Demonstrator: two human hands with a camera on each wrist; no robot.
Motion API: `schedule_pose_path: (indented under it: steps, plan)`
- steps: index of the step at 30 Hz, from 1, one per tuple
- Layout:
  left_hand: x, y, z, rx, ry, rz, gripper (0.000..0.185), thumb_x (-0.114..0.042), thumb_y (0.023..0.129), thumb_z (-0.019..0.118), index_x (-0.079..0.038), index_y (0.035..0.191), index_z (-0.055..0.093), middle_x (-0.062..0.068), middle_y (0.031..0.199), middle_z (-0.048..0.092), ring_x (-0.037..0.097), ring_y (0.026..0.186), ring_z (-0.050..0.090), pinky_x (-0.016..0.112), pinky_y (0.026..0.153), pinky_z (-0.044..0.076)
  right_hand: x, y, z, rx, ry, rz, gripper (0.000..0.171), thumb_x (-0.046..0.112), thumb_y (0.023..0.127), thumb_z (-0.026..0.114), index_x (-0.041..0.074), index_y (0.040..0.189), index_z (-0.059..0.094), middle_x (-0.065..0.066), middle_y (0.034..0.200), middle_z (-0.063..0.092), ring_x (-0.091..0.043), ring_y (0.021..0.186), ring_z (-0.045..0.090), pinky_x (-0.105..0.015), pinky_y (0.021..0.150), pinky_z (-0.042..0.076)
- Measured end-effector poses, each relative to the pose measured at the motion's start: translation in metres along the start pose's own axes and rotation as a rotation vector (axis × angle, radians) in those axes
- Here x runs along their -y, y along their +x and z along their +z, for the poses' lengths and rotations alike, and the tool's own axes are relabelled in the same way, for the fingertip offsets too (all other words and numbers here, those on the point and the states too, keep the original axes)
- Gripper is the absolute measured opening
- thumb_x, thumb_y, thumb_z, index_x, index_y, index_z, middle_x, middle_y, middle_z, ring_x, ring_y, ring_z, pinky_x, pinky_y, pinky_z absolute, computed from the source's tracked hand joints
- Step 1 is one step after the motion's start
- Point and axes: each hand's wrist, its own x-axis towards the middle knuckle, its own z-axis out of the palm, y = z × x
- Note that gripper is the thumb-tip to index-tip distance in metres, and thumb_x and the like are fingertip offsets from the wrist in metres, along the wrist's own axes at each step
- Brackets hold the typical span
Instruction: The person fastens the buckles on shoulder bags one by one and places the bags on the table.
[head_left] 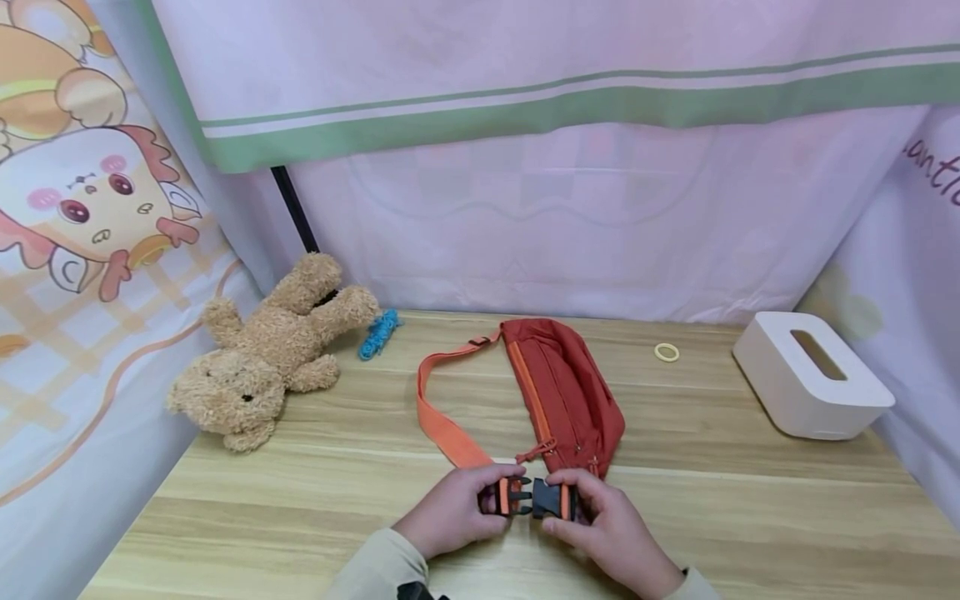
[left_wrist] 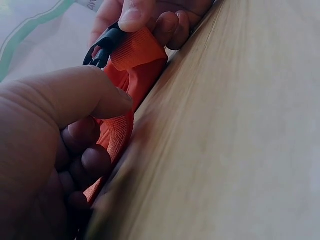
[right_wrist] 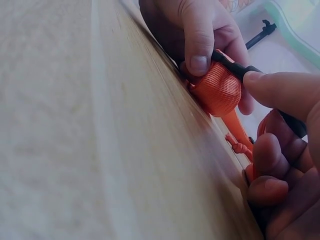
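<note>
A rust-red waist bag (head_left: 564, 390) with an orange zipper lies on the wooden table (head_left: 750, 500), its orange strap (head_left: 442, 425) looping out to the left. At the near edge, my left hand (head_left: 457, 508) pinches one black buckle half (head_left: 513, 497) on the strap end. My right hand (head_left: 600, 525) pinches the other black buckle half (head_left: 553, 500). The two halves sit end to end, nearly touching. In the left wrist view my thumb (left_wrist: 85, 95) presses the orange webbing (left_wrist: 120, 125). The right wrist view shows the left hand's thumb (right_wrist: 200, 45) on orange webbing (right_wrist: 217, 90).
A tan teddy bear (head_left: 262, 367) lies at the back left beside a blue cord bundle (head_left: 378, 333). A yellow ring (head_left: 666, 352) and a white tissue box (head_left: 810, 375) sit at the back right. Printed curtains (head_left: 525, 208) close in the table behind and on both sides.
</note>
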Motion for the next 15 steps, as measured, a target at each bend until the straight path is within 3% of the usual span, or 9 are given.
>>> schedule_pose_path:
  steps: [15]
  plan:
    - [-0.0020, 0.0009, 0.0018, 0.018, -0.012, -0.006, 0.061, -0.005, 0.081, 0.076, -0.022, 0.138, 0.062, -0.011, 0.085, 0.058, 0.001, 0.071, 0.051, 0.018, 0.063, 0.045, -0.0001, -0.0001, 0.0007, -0.003, -0.034, 0.013, 0.043, 0.022, 0.081, 0.085, 0.017, 0.119, 0.064, -0.013, 0.114, 0.065, -0.015, 0.093, 0.065, -0.027, 0.076, 0.055]
